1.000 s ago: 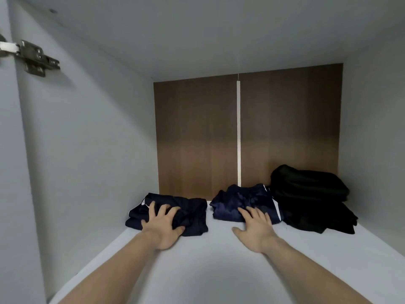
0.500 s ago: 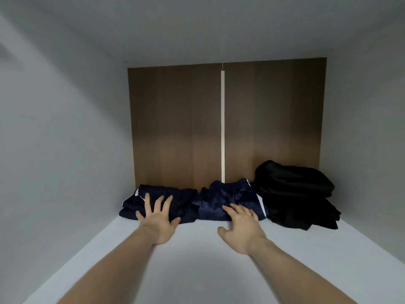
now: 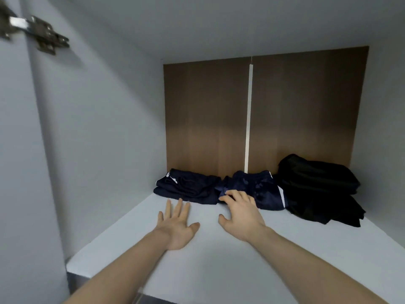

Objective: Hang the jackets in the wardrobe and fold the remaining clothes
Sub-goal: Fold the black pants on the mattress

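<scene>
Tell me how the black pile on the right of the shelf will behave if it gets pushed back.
The black pile is soft folded cloth, so it would probably bunch and crumple rather than slide as one block. Its upper layers look loosely stacked and may shift or slump. It likely won't roll.

In front of me is a pale grey-white flat wardrobe shelf (image 3: 219, 266). At its back lie three folded things in a row: a dark navy bundle with white trim (image 3: 188, 188) on the left, a shinier navy bundle (image 3: 258, 189) touching it, and a taller black cloth pile (image 3: 317, 189) on the right. My left hand (image 3: 177, 227) lies flat on the shelf.
</scene>
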Available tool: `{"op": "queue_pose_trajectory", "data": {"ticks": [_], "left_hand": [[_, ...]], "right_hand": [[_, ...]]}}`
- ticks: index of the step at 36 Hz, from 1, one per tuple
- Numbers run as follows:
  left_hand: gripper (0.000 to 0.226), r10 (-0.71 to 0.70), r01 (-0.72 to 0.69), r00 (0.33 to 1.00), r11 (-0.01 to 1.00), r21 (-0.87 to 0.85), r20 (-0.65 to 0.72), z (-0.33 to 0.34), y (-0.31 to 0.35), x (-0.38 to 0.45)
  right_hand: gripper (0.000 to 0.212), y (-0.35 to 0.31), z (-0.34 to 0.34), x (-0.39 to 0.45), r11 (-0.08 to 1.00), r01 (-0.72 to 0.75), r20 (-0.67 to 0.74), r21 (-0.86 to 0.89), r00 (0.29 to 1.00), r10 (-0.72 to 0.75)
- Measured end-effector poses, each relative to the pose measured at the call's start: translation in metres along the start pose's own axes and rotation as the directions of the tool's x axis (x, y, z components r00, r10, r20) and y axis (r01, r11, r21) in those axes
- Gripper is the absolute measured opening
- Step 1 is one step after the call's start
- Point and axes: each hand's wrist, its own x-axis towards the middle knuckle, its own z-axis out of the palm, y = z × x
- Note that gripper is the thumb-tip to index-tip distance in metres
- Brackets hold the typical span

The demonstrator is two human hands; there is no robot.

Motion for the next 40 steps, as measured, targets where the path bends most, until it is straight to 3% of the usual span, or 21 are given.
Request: {"op": "queue_pose_trajectory", "data": {"ticks": [5,14,19,26,32,40], "left_hand": [[0.071,-0.056,0.052,0.995,0.997,0.059,0.078,-0.004,-0.004,-0.044],[0.070,-0.075,0.074,0.997,0.997,0.009,0.027,0.001,-0.021,-0.117],[0.066,-0.064,0.062,0.997,0.998,-0.026,-0.051,0.007,-0.026,-0.165],[0.054,-0.111,0.100,0.959,0.994,-0.054,-0.261,0.010,-0.047,-0.280],[0.051,-0.369,0.331,0.849,0.929,-0.164,-0.377,0.021,-0.076,-0.439],[0.045,-0.709,0.659,0.560,0.695,-0.288,-0.428,0.054,-0.058,-0.705]], "right_hand": [[0.043,-0.051,0.012,-0.010,0.983,0.137,0.147,0.124,0.977,-0.155],[0.034,-0.055,0.007,-0.015,0.969,0.130,0.227,0.209,0.958,-0.177],[0.033,-0.078,0.001,-0.033,0.941,0.213,0.244,0.263,0.929,-0.279],[0.038,-0.151,-0.020,-0.087,0.845,0.388,0.266,0.368,0.827,-0.495],[0.034,-0.246,-0.044,-0.177,0.634,0.427,0.131,0.645,0.756,-0.641],[0.036,-0.393,-0.057,-0.346,0.279,0.378,0.052,0.883,0.511,-0.858]]}}
